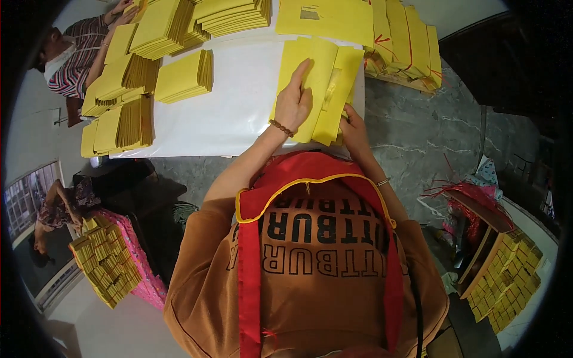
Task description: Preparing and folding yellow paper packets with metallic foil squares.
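At the right end of the white table, a sheet of yellow paper (322, 65) lies partly folded, with overlapping layers and a raised flap along its middle. My left hand (293, 106) rests on its left part, index finger stretched out along the paper. My right hand (354, 130) grips the lower right edge of the paper, its fingertips partly hidden. Beyond them lies a flat yellow sheet or pile of sheets (346, 21). To the left stands a small stack of folded yellow papers (185, 77).
More folded yellow stacks (122, 128) line the left of the white table (221, 119). Tied yellow bundles (412, 45) sit past its right end. A person (77, 62) works at the far left; another (62, 203) is near a pile of yellow bundles (107, 262). More bundles (507, 277) stand at right.
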Available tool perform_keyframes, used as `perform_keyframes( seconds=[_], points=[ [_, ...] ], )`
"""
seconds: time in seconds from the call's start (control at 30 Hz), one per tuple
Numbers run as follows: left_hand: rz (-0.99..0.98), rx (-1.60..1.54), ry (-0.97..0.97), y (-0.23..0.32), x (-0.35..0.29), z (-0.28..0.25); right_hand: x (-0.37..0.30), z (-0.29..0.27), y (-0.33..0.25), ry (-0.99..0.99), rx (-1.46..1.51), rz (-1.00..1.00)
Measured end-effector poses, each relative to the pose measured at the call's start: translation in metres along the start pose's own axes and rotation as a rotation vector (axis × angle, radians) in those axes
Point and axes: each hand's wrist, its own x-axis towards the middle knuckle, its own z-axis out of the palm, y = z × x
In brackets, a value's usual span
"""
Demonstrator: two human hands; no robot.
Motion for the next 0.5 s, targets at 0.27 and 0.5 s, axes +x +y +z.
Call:
perform_keyframes(
  seconds=[0.27,0.5],
  points=[
    [0.204,0.194,-0.070,0.013,0.000,0.023,0.006,0.000,0.020,0.087,-0.122,-0.223],
    [0.115,0.143,-0.138,0.006,0.006,0.026,0.001,0.001,0.007,0.016,-0.066,-0.087]
  ],
)
